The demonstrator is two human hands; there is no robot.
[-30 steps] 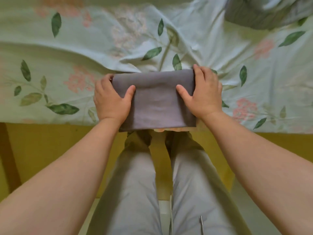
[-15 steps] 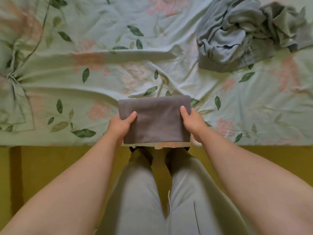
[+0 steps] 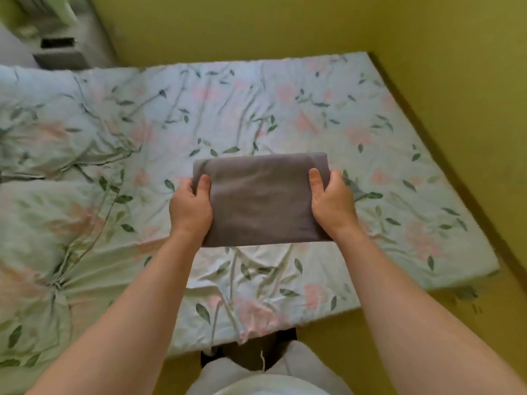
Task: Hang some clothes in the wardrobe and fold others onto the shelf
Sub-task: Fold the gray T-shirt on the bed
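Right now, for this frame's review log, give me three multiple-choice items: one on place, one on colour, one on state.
1. Where is the folded garment?
A) on a shelf
B) over the floral bed sheet
C) on a hanger

2. What colour is it?
A) grey
B) red
C) white

3. How is it held?
A) by one hand only
B) untouched
C) left hand and right hand grip its ends

Answers:
1 B, the flowered sheet shows all round it.
2 A, it is plain grey cloth.
3 C, a thumb lies on top at each end.
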